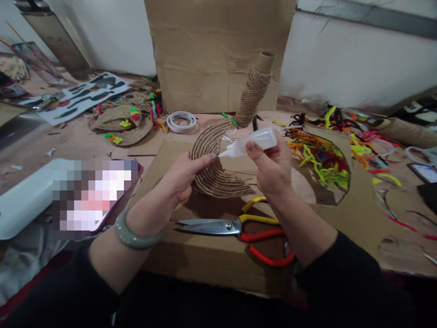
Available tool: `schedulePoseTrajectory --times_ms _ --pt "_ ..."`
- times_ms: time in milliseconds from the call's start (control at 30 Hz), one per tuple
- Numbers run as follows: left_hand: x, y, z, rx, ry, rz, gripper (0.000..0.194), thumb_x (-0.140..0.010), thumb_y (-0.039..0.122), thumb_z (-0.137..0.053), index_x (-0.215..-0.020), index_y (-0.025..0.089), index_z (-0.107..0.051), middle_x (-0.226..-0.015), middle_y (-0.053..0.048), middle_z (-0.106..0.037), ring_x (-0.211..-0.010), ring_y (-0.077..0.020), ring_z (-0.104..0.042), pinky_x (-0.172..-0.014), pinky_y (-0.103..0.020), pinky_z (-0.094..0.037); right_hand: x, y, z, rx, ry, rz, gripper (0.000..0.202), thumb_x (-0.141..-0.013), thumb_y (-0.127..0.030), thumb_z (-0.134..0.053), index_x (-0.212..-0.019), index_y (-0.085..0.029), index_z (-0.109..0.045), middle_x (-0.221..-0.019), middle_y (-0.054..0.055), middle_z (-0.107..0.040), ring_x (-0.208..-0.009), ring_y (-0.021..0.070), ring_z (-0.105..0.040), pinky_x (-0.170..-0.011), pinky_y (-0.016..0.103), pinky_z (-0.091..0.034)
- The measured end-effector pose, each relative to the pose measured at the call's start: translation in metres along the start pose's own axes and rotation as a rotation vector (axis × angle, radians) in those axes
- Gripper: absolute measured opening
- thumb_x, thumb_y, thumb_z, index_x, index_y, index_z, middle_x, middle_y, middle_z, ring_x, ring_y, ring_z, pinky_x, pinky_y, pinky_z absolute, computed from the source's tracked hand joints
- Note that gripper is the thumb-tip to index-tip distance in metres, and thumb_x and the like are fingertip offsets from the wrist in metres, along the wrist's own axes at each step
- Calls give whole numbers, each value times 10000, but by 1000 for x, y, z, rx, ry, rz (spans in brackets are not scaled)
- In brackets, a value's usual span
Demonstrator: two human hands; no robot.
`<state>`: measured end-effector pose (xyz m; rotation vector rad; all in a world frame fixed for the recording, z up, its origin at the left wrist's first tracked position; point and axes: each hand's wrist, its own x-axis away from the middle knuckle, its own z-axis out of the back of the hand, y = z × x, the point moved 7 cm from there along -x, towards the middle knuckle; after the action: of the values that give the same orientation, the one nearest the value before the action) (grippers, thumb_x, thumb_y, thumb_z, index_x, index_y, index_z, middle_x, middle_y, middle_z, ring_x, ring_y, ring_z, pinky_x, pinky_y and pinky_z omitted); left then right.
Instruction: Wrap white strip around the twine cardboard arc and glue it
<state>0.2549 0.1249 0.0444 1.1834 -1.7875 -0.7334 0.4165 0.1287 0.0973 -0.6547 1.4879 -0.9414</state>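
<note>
My left hand grips a crescent of coiled twine by its outer left side, thumb lying across the front rows. In my right hand is a translucent white glue bottle, tilted with its narrow nozzle pointing left. The nozzle tip meets the crescent's inner edge close to my left thumb; whether glue is coming out is too small to tell. Below both hands, scissors with yellow and red handles lie on the cardboard, blades toward the left. A spool of twine leans behind the crescent.
A phone with a blurred screen lies at left beside a pale container. Twine pieces with coloured bits and a white cord coil sit behind. Bright pipe cleaners lie at right. A cardboard panel stands upright at the back.
</note>
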Motion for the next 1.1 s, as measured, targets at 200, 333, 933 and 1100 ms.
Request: schedulePoseTrajectory --times_ms 200,333,933,1100 --pt "-1 1 0 -14 8 -4 241 -639 103 -739 -875 90 -691 -725 -62 -720 -641 -162 -681 -658 -266 -553 -4 6 -4 -66 -62 -24 389 -733 -572 -698 -874 -247 -539 -791 -30 -591 -732 130 -607 -677 292 -553" --pt "-1 1 1 -19 25 -14 213 -645 99 -724 -856 95 -693 -720 -58 -719 -635 -160 -677 -650 -264 -551 -5 7 -5 -98 -80 -31 432 -707 -595 -710 -922 -257 -546 -810 -29 -601 -761 136 -617 -689 294 -559" --pt "-3 3 4 -42 6 -37 173 -687 136 -700 -858 106 -713 -750 -71 -729 -674 -190 -689 -732 -331 -578 -5 4 6 -64 -71 34 377 -752 -460 -718 -1059 -317 -554 -913 -13 -586 -859 168 -626 -760 344 -566" --pt "-2 5 1 -69 -23 -60 261 -686 146 -719 -944 107 -705 -789 -71 -738 -683 -177 -688 -723 -306 -573 0 -2 0 -26 -115 23 390 -751 -441 -716 -1078 -317 -542 -906 -16 -591 -838 173 -618 -785 383 -565"
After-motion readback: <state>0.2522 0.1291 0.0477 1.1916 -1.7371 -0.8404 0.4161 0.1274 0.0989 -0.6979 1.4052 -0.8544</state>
